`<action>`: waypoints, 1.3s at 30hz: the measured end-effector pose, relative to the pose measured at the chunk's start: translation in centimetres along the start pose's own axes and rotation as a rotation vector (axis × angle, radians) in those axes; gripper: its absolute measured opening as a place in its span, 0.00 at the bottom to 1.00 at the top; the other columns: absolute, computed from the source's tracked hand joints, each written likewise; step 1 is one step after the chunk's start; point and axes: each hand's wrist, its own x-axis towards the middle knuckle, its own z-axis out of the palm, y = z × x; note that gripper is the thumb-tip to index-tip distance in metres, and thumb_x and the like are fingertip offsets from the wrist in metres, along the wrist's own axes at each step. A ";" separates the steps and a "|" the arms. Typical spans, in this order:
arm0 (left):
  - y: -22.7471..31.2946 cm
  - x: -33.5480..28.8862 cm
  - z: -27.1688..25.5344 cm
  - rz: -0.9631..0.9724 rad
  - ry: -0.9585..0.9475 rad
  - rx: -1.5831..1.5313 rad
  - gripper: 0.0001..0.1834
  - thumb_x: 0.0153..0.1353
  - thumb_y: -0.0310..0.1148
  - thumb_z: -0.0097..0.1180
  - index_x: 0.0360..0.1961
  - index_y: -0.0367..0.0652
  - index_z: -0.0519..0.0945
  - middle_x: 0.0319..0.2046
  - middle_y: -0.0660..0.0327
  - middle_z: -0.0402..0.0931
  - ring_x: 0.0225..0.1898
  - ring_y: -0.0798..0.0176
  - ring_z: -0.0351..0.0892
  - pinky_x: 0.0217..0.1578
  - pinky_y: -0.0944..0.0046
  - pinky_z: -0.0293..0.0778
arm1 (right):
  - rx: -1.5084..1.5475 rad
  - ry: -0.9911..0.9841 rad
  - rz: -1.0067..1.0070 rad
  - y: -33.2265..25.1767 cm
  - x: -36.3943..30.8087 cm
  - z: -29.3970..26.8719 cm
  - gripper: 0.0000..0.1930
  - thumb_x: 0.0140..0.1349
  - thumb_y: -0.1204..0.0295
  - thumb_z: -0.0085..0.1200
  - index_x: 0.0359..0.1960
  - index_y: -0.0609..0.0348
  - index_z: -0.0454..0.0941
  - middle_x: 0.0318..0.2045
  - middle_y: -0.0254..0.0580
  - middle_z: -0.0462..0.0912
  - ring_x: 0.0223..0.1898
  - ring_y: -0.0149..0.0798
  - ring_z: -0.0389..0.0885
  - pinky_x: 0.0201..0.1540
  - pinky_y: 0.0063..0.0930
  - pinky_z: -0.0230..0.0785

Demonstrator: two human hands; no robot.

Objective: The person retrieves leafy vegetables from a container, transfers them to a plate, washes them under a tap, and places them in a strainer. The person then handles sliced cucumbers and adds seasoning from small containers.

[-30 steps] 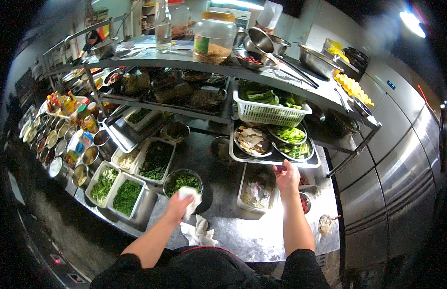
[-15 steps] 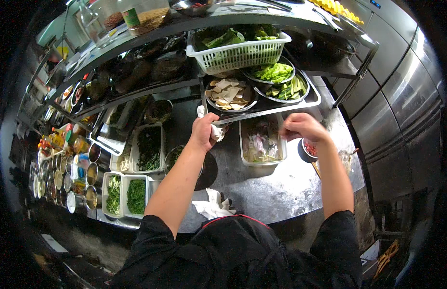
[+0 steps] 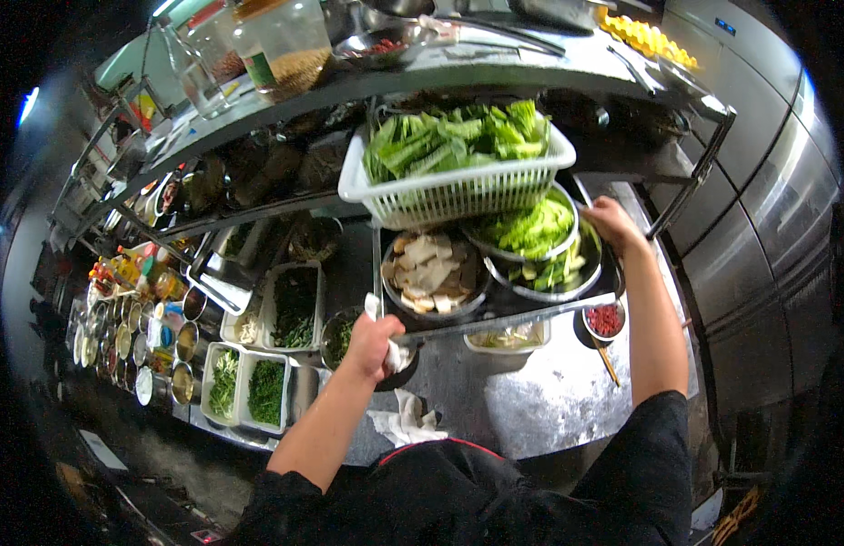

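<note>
Both hands hold a metal-edged tray (image 3: 522, 317). My left hand (image 3: 369, 348) is closed round its near left corner, with a white cloth (image 3: 399, 357) bunched in the grip. My right hand (image 3: 617, 224) is wrapped over the tray's right edge; its fingertips are partly hidden. A white slotted basket (image 3: 458, 195) of leafy greens sits at the tray's back. In front of it stand a metal bowl of pale slices (image 3: 431, 266), a bowl of bright green leaves (image 3: 531, 229) and, partly beneath that one, a bowl of cut green vegetable (image 3: 559, 276).
Below the tray, a white tub (image 3: 508, 338) is mostly covered. A bowl of red bits (image 3: 605, 318) stands right of it. Containers of chopped greens (image 3: 264, 391) and several seasoning pots line the left. A shelf (image 3: 495, 77) with jars runs above; a crumpled cloth (image 3: 406, 419) lies near me.
The tray and its load have come nearer to me, covering most of the white tub. My right hand has gone from above the tub to the tray's right edge.
</note>
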 end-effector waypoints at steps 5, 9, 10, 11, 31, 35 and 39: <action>-0.2 -2.4 -1.3 -0.032 -0.058 -0.087 0.11 0.47 0.19 0.54 0.33 0.41 0.76 0.22 0.66 0.72 0.22 0.67 0.73 0.23 0.64 0.72 | 0.247 -0.088 0.092 -0.9 -2.7 -0.6 0.15 0.62 0.61 0.61 0.34 0.62 0.76 0.22 0.34 0.77 0.20 0.27 0.71 0.20 0.24 0.63; 0.7 -3.7 -1.4 -0.094 -0.025 -0.064 0.20 0.46 0.18 0.52 0.44 0.38 0.76 0.29 0.63 0.75 0.26 0.63 0.76 0.30 0.61 0.77 | 0.423 -0.086 0.065 -2.2 -5.1 0.1 0.13 0.69 0.62 0.52 0.37 0.61 0.77 0.28 0.34 0.81 0.26 0.28 0.77 0.31 0.25 0.73; 0.8 -4.1 -1.2 -0.075 0.002 -0.052 0.18 0.46 0.18 0.53 0.42 0.39 0.75 0.27 0.65 0.73 0.24 0.66 0.73 0.26 0.63 0.72 | 0.385 -0.041 0.103 -2.5 -5.7 0.2 0.13 0.69 0.62 0.52 0.35 0.61 0.77 0.27 0.32 0.80 0.26 0.27 0.76 0.30 0.24 0.72; 1.0 -4.4 -1.0 -0.029 -0.025 -0.066 0.17 0.45 0.19 0.53 0.40 0.40 0.75 0.24 0.67 0.70 0.23 0.69 0.70 0.21 0.65 0.67 | 0.366 -0.029 0.106 -2.8 -6.0 0.2 0.14 0.69 0.62 0.53 0.33 0.60 0.77 0.26 0.31 0.79 0.25 0.26 0.74 0.29 0.24 0.70; -0.5 -13.7 -4.5 -0.281 0.053 0.042 0.24 0.52 0.15 0.50 0.53 0.37 0.74 0.41 0.61 0.79 0.39 0.64 0.78 0.38 0.64 0.74 | 0.449 0.179 0.135 3.4 -21.6 1.9 0.15 0.66 0.67 0.57 0.23 0.56 0.69 0.21 0.24 0.69 0.23 0.20 0.61 0.24 0.18 0.56; -2.6 -13.9 -5.9 -0.378 -0.057 0.046 0.26 0.51 0.14 0.49 0.54 0.37 0.73 0.42 0.62 0.79 0.40 0.64 0.78 0.38 0.65 0.73 | 0.370 0.250 0.140 5.4 -25.6 2.2 0.15 0.66 0.66 0.57 0.23 0.55 0.68 0.21 0.24 0.69 0.23 0.20 0.61 0.24 0.19 0.56; -4.6 -13.3 -5.7 -0.317 -0.141 0.081 0.26 0.49 0.14 0.49 0.53 0.36 0.74 0.43 0.62 0.79 0.42 0.64 0.77 0.41 0.65 0.73 | 0.347 0.265 0.230 6.5 -28.0 2.7 0.15 0.66 0.65 0.57 0.24 0.57 0.69 0.21 0.24 0.69 0.24 0.21 0.62 0.25 0.20 0.58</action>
